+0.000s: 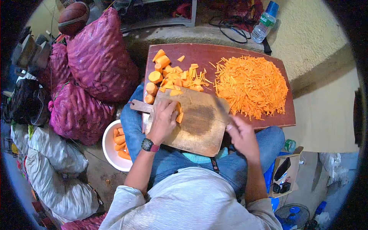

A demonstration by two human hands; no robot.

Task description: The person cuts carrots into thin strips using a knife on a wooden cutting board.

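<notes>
A wooden cutting board with a handle rests across my lap, against the red-brown tabletop. My left hand, fingers curled, presses carrot slices onto the board's left part. In my right hand, at the board's right edge, is a knife; its blade is smeared by motion. Behind the board lie flat carrot slices and chunks. A large heap of carrot shreds covers the table's right part. A white basin of whole peeled carrots stands by my left knee.
Pink mesh sacks pile up at the left, with a ball on top. White sacks lie nearer. A water bottle stands at the back right. At the right are a cardboard box and a fan.
</notes>
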